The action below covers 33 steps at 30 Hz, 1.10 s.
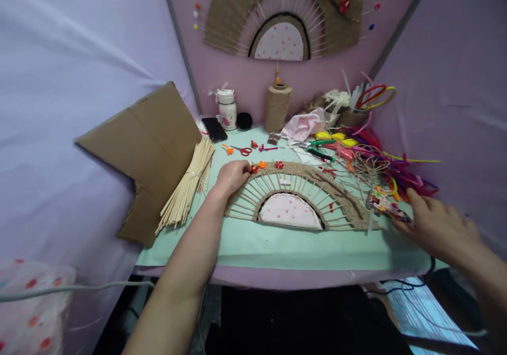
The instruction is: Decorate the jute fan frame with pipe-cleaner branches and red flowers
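On the mint-green tabletop lies a fan-shaped piece of thin sticks and twine, with a white, pink-dotted half circle at its base. My left hand is closed at its upper left edge, fingertips pinched beside a small red flower; whatever they hold is hidden. An orange bit and another red flower sit along the same twine rim. At the right end, my right hand is closed around a colourfully patterned glue gun.
A bundle of sticks and folded cardboard stand at left. Behind are red scissors, a twine spool, a white bottle and pliers. Pipe cleaners pile up at right. A finished fan hangs on the wall.
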### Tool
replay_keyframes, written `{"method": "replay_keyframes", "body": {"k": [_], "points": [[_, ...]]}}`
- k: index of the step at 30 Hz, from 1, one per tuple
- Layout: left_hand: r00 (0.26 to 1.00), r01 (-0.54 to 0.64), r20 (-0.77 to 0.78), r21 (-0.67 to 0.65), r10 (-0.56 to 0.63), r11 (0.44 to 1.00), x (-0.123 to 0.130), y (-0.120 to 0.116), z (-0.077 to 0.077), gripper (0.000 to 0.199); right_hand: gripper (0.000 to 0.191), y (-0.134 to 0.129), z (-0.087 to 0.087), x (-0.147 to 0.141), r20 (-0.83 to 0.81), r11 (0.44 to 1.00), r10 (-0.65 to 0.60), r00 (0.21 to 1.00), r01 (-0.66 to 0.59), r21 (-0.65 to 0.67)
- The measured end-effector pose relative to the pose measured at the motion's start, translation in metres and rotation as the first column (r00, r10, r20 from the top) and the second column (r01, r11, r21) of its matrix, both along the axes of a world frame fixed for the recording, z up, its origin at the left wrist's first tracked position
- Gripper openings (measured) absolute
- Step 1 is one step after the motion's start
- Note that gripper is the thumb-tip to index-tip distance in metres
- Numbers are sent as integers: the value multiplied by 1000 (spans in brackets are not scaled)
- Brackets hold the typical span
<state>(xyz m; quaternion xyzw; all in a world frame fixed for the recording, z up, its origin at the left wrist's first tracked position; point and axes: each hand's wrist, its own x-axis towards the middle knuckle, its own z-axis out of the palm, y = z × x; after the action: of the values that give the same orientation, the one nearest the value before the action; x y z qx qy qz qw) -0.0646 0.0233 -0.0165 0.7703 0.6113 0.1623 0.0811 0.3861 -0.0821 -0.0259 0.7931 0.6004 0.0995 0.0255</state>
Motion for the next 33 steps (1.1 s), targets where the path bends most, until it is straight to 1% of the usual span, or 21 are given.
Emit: {"method": "replay_keyframes", "body": {"k": [2,3,5,6,7,8,9,11,12,13,15,18,22,26,33], "points": [[999,-17,-39,0,17,1000,2,0,0,20,74,-2,23,-21,37,987,108,993,-112,117],[998,-24,-57,1,24,1000,2,0,0,21,71,-1,34,-36,50,966,192,980,-197,167],[996,-28,-89,-1,28,1000,4,0,0,23,60,5,55,-76,45,893,385,922,-385,235],[994,-23,-104,-4,23,1000,5,0,0,23,53,10,63,-98,20,848,479,877,-469,247],[993,-15,-119,-8,14,1000,6,0,1,24,45,16,69,-123,-12,799,559,829,-536,272],[991,-7,-133,-12,5,1000,6,-1,1,25,38,25,72,-147,-59,754,634,771,-600,266],[989,0,-145,-16,-2,1000,7,-1,1,25,31,34,73,-171,-117,715,691,713,-650,259],[987,-2,-160,-22,-1,1000,8,-2,3,24,23,57,68,-213,-220,682,731,646,-707,187],[986,-9,-165,-25,5,1000,8,-3,3,24,21,68,63,-231,-255,683,725,640,-715,146],[986,-15,-169,-30,10,999,9,-3,4,24,21,80,57,-246,-283,707,696,660,-697,116],[985,-25,-174,-45,17,999,10,-5,6,25,22,100,44,-267,-329,725,669,666,-682,92],[983,-35,-183,-60,24,998,11,-6,8,27,23,119,26,-282,-363,721,669,649,-685,103],[977,-57,-211,-64,42,996,14,-5,8,28,23,128,11,-288,-347,703,690,636,-703,109],[976,-54,-215,-56,41,997,15,-5,6,29,25,129,5,-291,-322,704,691,647,-703,98],[975,-57,-219,-47,46,997,17,-5,6,30,26,129,1,-292,-319,720,680,660,-684,117]]}}
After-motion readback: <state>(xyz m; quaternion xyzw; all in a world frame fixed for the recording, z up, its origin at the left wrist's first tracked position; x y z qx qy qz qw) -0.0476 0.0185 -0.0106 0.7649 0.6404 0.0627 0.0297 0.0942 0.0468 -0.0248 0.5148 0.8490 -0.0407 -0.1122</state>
